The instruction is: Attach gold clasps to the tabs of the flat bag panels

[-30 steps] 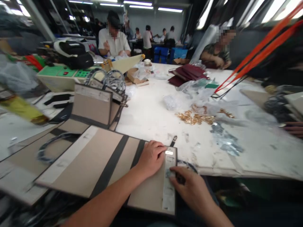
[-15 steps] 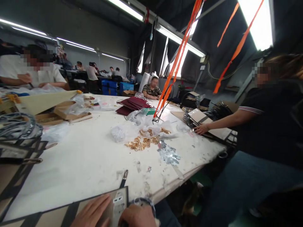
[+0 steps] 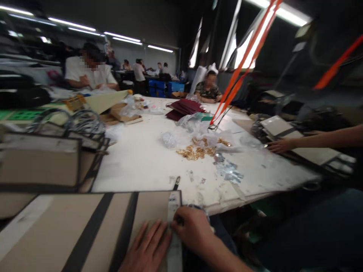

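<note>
In the head view, the person's left hand (image 3: 145,249) lies flat on a brown board panel (image 3: 70,230) crossed by dark bands, its fingers stretched forward and slightly spread. The panel lies at the near edge of the white table (image 3: 141,158), partly hanging over it toward the person. The right hand (image 3: 194,231) sits just beside the left at the panel's right edge, fingers curled in and bunched together against the pale strip (image 3: 172,206) that runs along that edge. Motion blur hides whether they pinch the strip or only press on it. A small dark strap (image 3: 176,183) lies on the table just beyond the panel's far corner. To the left, another brown panel with dark edging (image 3: 39,162) stands upright. Farther out on the table lie a pile of gold metal pieces (image 3: 195,152), silvery foil scraps (image 3: 228,170) beside it, and a maroon stack (image 3: 184,107) well beyond. At the right, a co-worker's hand (image 3: 279,145) rests on the table edge near pale boards.
</note>
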Demonstrator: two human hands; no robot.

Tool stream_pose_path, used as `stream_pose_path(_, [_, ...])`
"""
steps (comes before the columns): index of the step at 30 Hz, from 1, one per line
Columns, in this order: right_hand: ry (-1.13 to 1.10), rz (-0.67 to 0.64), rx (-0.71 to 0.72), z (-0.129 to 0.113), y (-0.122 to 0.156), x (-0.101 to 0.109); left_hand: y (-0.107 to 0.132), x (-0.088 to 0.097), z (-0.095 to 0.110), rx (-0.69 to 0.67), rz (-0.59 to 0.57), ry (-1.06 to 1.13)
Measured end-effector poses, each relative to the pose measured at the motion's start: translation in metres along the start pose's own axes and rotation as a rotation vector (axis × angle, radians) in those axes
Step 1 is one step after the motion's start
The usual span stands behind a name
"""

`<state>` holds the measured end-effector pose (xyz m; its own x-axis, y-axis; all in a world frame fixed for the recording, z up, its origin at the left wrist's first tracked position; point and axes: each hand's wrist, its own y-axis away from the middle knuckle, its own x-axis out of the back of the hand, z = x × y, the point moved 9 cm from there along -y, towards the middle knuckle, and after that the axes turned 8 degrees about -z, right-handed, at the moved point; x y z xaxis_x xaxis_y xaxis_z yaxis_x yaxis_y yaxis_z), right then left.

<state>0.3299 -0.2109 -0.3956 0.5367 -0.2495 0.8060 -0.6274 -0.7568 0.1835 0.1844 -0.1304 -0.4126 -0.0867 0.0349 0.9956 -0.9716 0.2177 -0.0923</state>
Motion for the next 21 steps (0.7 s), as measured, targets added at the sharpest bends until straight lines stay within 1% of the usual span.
stream_pose_path(1, [0.003,-0.002,-0.005,0.001,0.002,0.002,0.002,0.004,0.003,0.036,-0.062,0.034])
stream_pose_path(3, [0.004,-0.042,0.007,0.004,0.002,-0.001,0.001,0.007,0.013,0.049,-0.198,0.126])
stream_pose_path(4, [-0.004,-0.064,0.017,0.006,0.002,-0.004,0.000,0.010,0.015,0.070,-0.221,0.170])
stream_pose_path(6, [-0.016,-0.110,0.029,0.010,0.001,-0.010,-0.002,0.014,0.018,0.087,-0.243,0.231])
stream_pose_path(8, [-0.020,-0.134,0.029,0.013,0.001,-0.013,-0.003,0.017,0.020,0.095,-0.239,0.248])
stream_pose_path(11, [-0.082,-0.141,0.036,0.013,0.002,-0.008,-0.002,0.018,0.022,0.089,-0.228,0.245])
stream_pose_path(14, [-0.254,-0.115,0.029,0.012,0.004,0.010,-0.003,0.021,0.020,0.079,-0.223,0.261])
stream_pose_path(16, [-0.396,-0.033,-0.023,0.016,0.007,0.031,-0.004,0.023,0.018,0.067,-0.224,0.278])
stream_pose_path(18, [-0.611,0.083,-0.040,0.018,0.012,0.053,-0.006,0.026,0.016,0.054,-0.228,0.296])
stream_pose_path(19, [-0.758,0.142,-0.007,0.016,0.013,0.062,-0.007,0.026,0.015,0.048,-0.232,0.301])
stream_pose_path(21, [-1.066,0.232,0.119,0.006,0.013,0.073,-0.008,0.025,0.014,0.043,-0.241,0.302])
